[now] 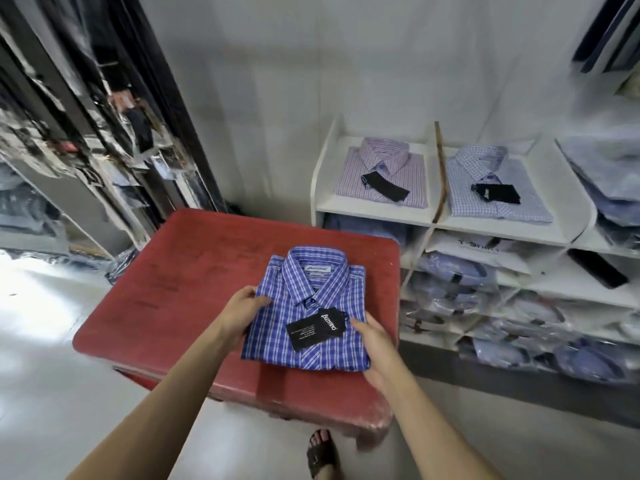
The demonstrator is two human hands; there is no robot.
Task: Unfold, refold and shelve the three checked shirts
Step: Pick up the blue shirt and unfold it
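A blue checked shirt (304,306) with white lines lies folded flat on the red bench (194,271), collar away from the person, buttoned, with a black tag (316,328) lying on its front. The left hand (242,308) holds the shirt's left edge, thumb on top, and the right hand (375,348) holds its right edge in the same grip. A pink checked shirt (382,173) and a pale blue checked shirt (495,183) lie folded side by side on the top of the white shelf (370,211).
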